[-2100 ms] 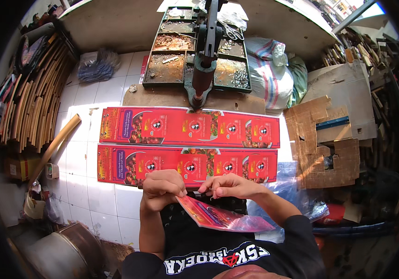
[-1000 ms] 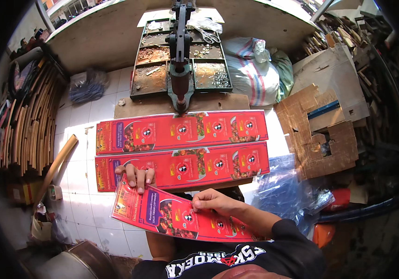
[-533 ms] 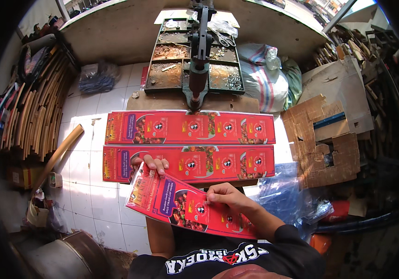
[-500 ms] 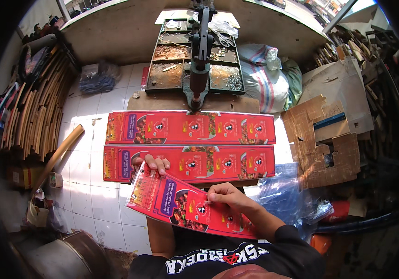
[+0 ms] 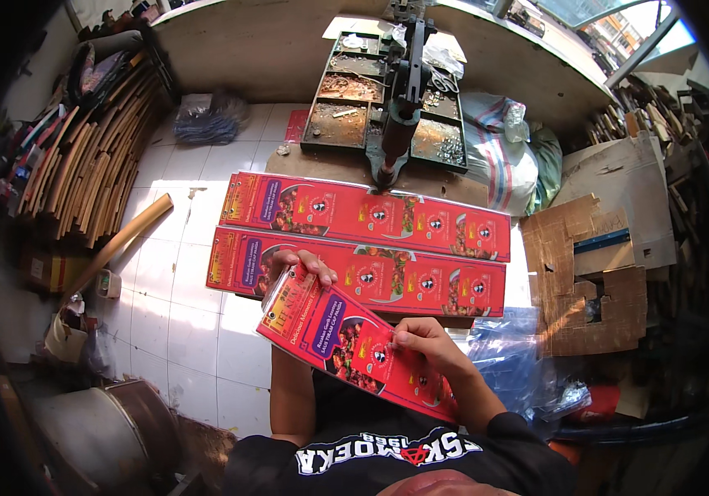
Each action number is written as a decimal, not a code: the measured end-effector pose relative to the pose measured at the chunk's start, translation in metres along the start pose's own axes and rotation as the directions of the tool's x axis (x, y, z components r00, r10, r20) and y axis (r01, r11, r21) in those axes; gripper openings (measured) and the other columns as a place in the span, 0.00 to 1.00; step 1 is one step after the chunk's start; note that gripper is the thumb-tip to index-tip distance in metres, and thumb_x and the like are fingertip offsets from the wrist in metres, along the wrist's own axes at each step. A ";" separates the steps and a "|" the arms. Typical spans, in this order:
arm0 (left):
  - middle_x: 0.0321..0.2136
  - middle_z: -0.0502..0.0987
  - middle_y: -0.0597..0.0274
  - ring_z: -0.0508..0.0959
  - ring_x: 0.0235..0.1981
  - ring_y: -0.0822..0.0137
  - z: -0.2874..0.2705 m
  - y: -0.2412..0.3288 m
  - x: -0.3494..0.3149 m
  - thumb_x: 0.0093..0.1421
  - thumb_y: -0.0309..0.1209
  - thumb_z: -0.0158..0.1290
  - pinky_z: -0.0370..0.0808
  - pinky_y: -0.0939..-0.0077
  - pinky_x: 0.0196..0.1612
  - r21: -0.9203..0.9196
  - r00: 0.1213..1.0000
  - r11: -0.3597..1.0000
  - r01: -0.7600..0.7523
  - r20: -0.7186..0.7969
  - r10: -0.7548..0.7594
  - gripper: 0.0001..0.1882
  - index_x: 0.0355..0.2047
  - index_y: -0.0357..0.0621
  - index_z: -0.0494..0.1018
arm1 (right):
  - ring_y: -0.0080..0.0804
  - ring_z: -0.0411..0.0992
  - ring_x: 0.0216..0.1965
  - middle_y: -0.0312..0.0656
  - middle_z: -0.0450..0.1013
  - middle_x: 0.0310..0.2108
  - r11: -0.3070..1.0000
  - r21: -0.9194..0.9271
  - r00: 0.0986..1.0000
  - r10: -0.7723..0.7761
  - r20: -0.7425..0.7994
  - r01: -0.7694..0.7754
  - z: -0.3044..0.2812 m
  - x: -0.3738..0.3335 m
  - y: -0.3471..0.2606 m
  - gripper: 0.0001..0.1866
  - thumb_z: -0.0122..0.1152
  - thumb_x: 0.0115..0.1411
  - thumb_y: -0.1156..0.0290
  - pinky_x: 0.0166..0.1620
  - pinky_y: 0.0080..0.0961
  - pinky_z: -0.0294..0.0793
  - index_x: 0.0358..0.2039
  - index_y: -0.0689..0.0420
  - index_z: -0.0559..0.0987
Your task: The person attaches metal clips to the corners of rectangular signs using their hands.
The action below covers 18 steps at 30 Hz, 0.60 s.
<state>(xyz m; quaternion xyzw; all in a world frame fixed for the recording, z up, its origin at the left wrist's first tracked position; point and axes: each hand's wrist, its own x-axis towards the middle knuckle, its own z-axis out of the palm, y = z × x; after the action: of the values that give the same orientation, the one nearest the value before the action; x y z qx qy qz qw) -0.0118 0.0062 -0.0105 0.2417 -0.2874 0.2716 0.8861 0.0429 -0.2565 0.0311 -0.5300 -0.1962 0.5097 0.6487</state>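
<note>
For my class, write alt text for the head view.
A person's left hand holds a red printed strip by its upper end; the right hand is pinched over its middle. Beyond lie two similar strips, a press and a compartmented tray.

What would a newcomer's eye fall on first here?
Likely the bright red printed strip slanting at lower centre, its upper end in the left hand, the right hand at its face. Next come two similar strips lying just beyond, then the dark press at top centre, a compartmented tray showing on both sides.
</note>
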 end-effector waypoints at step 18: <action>0.55 0.68 0.38 0.74 0.52 0.48 0.038 0.003 0.009 0.68 0.41 0.41 0.78 0.57 0.49 -0.102 0.790 0.961 0.256 -0.551 -0.269 0.26 0.61 0.40 0.59 | 0.13 0.67 0.31 0.30 0.73 0.27 0.980 -0.198 0.971 -0.037 -0.236 -0.011 -0.007 -0.011 -0.008 0.12 0.58 0.64 0.65 0.37 0.15 0.66 0.31 0.61 0.78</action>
<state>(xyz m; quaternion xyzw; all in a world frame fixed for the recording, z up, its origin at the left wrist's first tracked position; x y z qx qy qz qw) -0.0214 -0.0105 0.0236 0.1792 0.0181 0.2014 0.9628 0.0477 -0.2688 0.0389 -0.6481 -0.1702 0.4159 0.6148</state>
